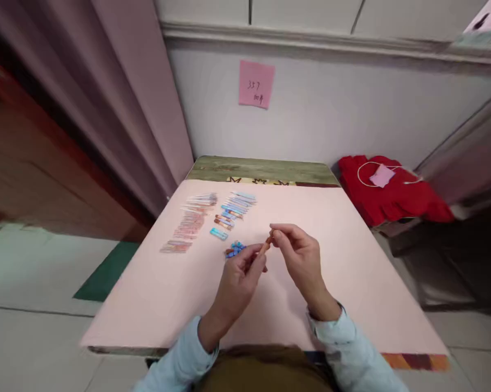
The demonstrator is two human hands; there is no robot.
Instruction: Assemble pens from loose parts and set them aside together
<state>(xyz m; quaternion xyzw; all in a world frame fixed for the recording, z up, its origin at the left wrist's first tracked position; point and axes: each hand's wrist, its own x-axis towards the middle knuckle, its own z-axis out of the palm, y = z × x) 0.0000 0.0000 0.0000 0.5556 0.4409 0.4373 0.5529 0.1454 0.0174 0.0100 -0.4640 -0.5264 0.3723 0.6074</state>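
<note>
Over the middle of the table, my left hand (240, 276) is closed around the lower part of a short, slim orange-brown pen-like barrel (265, 246). The fingertips of my right hand (301, 255) pinch its upper end, where a small darker brown piece shows; whether the two are joined I cannot tell. Just beyond my left hand lies a small pile of blue and brown pieces (235, 249), partly hidden by that hand. Farther back are a bright turquoise piece (218, 234), several blue and brown barrels (224, 221) and a row of slim pale-blue sticks (242, 201).
Rows of thin reddish and whitish sticks (189, 224) lie on the left of the pink-covered table (335, 332). A pink note (256, 84) is stuck to the wall behind. Red cloth (392, 196) sits beyond the right edge; a curtain (134, 71) hangs at the left.
</note>
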